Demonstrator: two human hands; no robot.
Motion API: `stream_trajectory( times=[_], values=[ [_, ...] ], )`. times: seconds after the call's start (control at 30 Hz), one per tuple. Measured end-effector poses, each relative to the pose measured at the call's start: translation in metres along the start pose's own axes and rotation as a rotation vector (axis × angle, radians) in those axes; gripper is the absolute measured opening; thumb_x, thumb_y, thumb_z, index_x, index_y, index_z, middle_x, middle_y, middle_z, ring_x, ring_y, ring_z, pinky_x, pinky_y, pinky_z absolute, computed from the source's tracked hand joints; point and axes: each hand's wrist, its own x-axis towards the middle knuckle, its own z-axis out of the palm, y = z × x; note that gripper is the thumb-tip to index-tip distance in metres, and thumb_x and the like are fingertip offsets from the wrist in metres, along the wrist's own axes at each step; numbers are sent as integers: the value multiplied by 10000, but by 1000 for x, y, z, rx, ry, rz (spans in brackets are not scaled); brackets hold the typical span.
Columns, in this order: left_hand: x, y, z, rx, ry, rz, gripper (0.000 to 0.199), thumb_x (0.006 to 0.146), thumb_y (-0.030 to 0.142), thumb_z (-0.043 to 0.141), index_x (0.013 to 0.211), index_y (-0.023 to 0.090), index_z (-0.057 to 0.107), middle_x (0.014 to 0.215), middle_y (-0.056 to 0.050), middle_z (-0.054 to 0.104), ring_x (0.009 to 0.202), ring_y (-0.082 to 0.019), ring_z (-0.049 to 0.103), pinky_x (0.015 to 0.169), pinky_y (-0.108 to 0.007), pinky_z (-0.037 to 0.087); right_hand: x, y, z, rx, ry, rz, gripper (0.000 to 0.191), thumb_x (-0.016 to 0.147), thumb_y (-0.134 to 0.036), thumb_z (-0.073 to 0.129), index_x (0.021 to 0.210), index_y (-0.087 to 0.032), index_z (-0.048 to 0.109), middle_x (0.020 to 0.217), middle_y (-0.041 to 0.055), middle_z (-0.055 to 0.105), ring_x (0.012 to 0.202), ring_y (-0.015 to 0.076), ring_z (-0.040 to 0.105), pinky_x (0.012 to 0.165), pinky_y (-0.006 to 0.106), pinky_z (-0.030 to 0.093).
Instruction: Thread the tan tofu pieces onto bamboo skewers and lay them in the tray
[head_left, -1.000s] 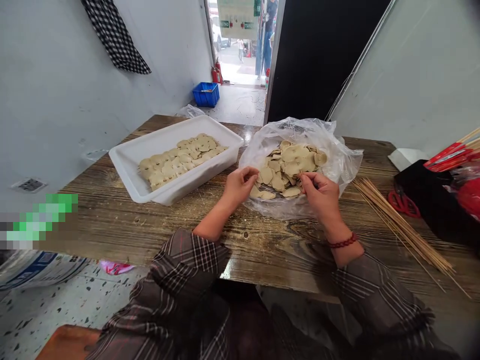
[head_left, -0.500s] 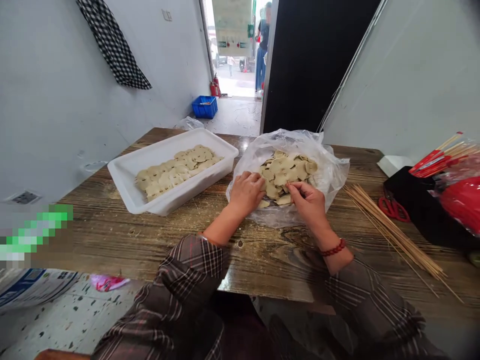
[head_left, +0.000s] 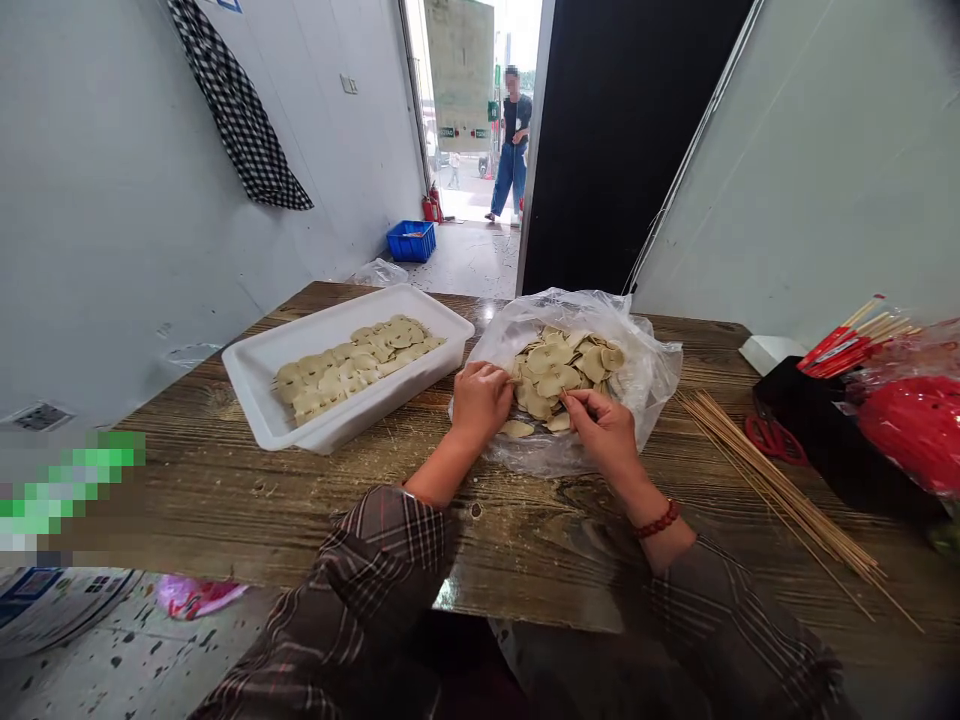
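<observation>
A clear plastic bag (head_left: 651, 375) lies spread on the table, holding a heap of thin, pale tan round slices (head_left: 551, 360), which look like a sliced food. At the heap's left edge my left hand (head_left: 480, 398) is closed, knuckles up. A small tan bit shows at its fingertips; what it grips is mostly hidden. My right hand (head_left: 606, 428) pinches a thin stick, seemingly a skewer, at the heap's front right, thumb against forefinger. Left of the bag, a white plastic tray (head_left: 262, 432) contains overlapping rows of slices (head_left: 352, 370) with small dark marks.
Bamboo skewers (head_left: 780, 495) lie bundled on the wooden table (head_left: 300, 520) at right. Beyond them are red-handled scissors (head_left: 776, 440) and a black box (head_left: 817, 430) with red packets. A blue crate (head_left: 411, 243) sits near the doorway, where a person (head_left: 514, 140) stands outside.
The view has tilted up slightly. My left hand has drawn its fingers in at the heap's edge; my right hand keeps its pinch. The person outside has come further into view.
</observation>
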Motion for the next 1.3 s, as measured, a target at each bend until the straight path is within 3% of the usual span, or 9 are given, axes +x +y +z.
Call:
stream_trajectory(
  times=[0.1,0.2,0.27,0.37,0.6,0.73,0.9,1.3],
  values=[
    [2,-6,-7,-415,89,-297,100,773,215,607,735,174,690,763,-47,695,802,-204,592,760,-331,463,-1,0,-1,-17,1,-13,348,867,-472,583,856,-159,735,552,-24,559,534,124,478,530,249,361],
    [0,-9,-18,-897,113,-545,133,734,286,659,741,154,666,673,-8,648,631,-134,580,546,-231,423,-2,0,-1,-17,-16,-21,343,870,-462,581,861,-155,732,546,-24,557,528,123,480,529,249,365],
    [-2,-10,-25,-1124,121,-623,183,694,300,712,767,145,649,692,-5,660,606,-114,604,493,-196,410,-5,-1,-1,-15,-39,-25,333,876,-455,575,853,-159,726,543,-27,552,522,121,479,525,247,364],
    [-3,-10,-33,-1290,129,-676,210,676,250,742,811,142,623,710,-9,681,594,-111,642,482,-181,439,-10,-7,2,-20,-76,-20,322,880,-445,571,840,-164,723,536,-29,547,516,121,479,517,246,358],
    [-2,-11,-37,-1417,146,-775,188,746,134,695,918,121,621,797,-41,721,647,-120,693,581,-201,538,-24,-18,9,-24,-198,-34,301,874,-419,578,841,-169,742,545,-12,578,512,130,504,497,246,363],
    [-3,-11,-36,-1442,141,-798,160,756,144,717,871,114,611,806,-59,722,674,-134,704,636,-233,569,-25,-20,12,-36,-222,-45,278,862,-395,583,841,-172,748,604,14,641,536,140,537,498,248,383],
    [-2,-12,-36,-1422,220,-804,126,776,83,670,822,124,559,773,-38,707,674,-146,715,654,-256,582,-27,-17,10,-53,-248,-57,279,861,-389,578,820,-168,745,617,27,659,553,152,562,509,257,399],
    [0,-10,-41,-1410,254,-829,107,779,74,639,818,141,564,708,-1,686,578,-107,678,528,-183,497,-37,-8,2,-91,-307,-89,249,881,-350,576,870,-177,755,629,14,668,570,149,582,553,261,445]
  ],
)
